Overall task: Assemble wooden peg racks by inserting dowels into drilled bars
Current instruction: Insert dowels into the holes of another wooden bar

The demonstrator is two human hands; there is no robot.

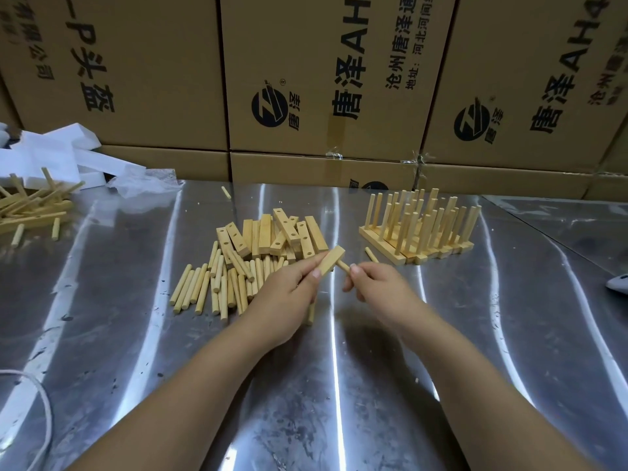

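Wood, pale and yellow, is nearly all there is to see from the head camera. The left hand (289, 294) curls its fingers round a short bar (331, 260) and holds it up just over the table. The right hand (377, 283) pinches a peg (343, 265) whose tip meets the bar. I cannot tell if it is in a hole yet, so this rack looks only just begun. Behind the right hand stand the finished racks (418, 232), side by side with their pegs pointing up. A lot is left to do, I think: a heap of bars (272, 236) waits behind the left hand, and many loose pegs (217, 283) lie beside it. The table (339, 385) is shiny metal with scratches. Big brown boxes (323, 79) stand along the back. Far left are more sticks (30, 205), white foam bits (61, 154) and a white cord (40, 402).
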